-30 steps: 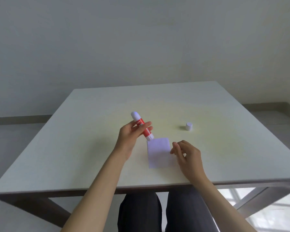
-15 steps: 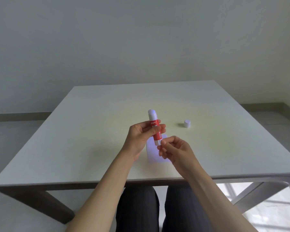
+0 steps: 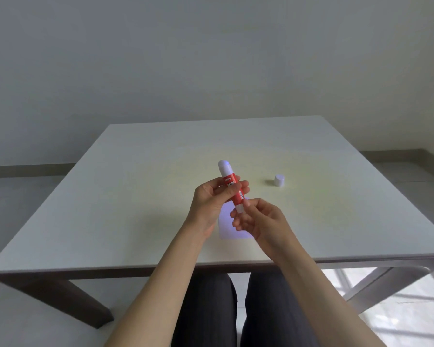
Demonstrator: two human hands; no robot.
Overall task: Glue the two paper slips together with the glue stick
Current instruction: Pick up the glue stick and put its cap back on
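Note:
A red glue stick (image 3: 232, 187) with white ends is held above the table, tilted with its far end up. My left hand (image 3: 214, 200) is wrapped around its red middle. The thumb and fingers of my right hand (image 3: 258, 222) pinch the white knob at its near, lower end. The stick's white cap (image 3: 279, 180) stands apart on the table to the right. A pale paper slip (image 3: 229, 227) lies flat on the table under both hands, mostly hidden by them. I cannot tell whether it is one slip or two stacked.
The white table (image 3: 135, 209) stretches out on all sides of the paper; its near edge (image 3: 161, 267) runs just above my lap. A grey wall stands behind the far edge. Table legs angle down at left and right.
My left hand raised the glue stick off the paper and brought it toward the middle. My right hand left the paper's edge and took hold of the stick's lower end.

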